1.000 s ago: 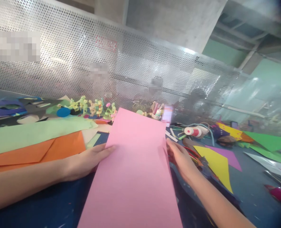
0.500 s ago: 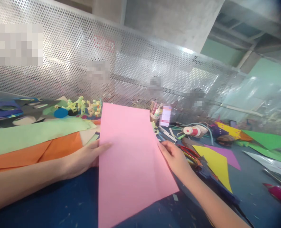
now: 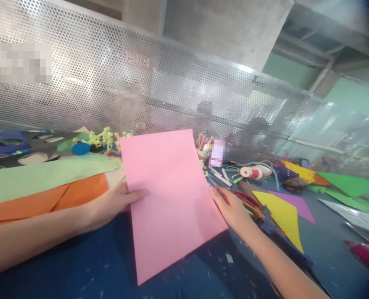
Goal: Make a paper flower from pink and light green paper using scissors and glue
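Observation:
A smooth pink rectangular sheet [image 3: 172, 199] is held up over the dark blue table, tilted slightly; whether it is paper or felt I cannot tell. My left hand [image 3: 117, 203] grips its left edge, thumb lying on the front face and fingers hidden behind. At the right edge, my right hand [image 3: 230, 205] is closed on the sheet with the fingertips partly behind it. Beside my right wrist lie red-handled scissors [image 3: 248, 201] and a dark blue tool with a cord [image 3: 284, 245], perhaps a glue gun.
Light green [image 3: 47, 176] and orange sheets [image 3: 75, 193] lie to the left. Yellow [image 3: 282, 216] and purple pieces [image 3: 301, 205] are at right, near a red-and-white spool [image 3: 251, 172]. A perforated metal screen [image 3: 172, 83] runs along the back, and small scraps dot the blue table [image 3: 87, 261].
The pink sheet has turned: its top edge has shifted left and its bottom edge has come up. Both hands have stayed on its sides, nearly in place.

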Available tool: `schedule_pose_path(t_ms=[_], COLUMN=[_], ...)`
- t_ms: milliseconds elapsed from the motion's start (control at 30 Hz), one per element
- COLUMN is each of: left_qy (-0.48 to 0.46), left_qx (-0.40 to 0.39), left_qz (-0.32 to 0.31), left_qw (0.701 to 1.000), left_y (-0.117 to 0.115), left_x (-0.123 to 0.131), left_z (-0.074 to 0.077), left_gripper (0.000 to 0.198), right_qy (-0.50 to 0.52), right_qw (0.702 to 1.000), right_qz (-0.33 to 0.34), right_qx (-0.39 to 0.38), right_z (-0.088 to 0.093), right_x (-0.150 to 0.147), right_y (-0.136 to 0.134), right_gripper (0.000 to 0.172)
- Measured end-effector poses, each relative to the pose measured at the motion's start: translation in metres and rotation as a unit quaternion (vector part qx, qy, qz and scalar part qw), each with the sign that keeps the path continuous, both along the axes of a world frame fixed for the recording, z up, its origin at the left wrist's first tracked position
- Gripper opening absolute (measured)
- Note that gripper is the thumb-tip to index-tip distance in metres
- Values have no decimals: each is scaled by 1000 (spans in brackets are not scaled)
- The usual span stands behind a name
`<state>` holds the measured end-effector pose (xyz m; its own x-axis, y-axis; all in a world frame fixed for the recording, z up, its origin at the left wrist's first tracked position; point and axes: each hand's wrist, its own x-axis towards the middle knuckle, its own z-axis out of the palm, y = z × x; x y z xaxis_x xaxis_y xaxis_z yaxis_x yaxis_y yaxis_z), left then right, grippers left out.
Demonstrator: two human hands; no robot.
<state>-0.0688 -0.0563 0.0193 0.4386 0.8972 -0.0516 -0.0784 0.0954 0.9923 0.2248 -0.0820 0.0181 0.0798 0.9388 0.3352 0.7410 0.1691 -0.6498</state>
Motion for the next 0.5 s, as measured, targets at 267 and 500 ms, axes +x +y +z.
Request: schedule_pose_path(t_ms=[267, 500], left_qy=[30, 75], left_qx=[35, 96], left_qz=[40, 60], left_qw=[998, 991], left_y=[3, 4], left_x=[-1, 2], left_z=[1, -2], left_gripper=[42, 51], right_qy=[-26, -40], right_qw=[999, 999], right_qz=[36, 25], right_qx=[-8, 11], right_z=[-8, -5], right_x=[-5, -5], right_y=[-1, -2], right_gripper=[36, 34])
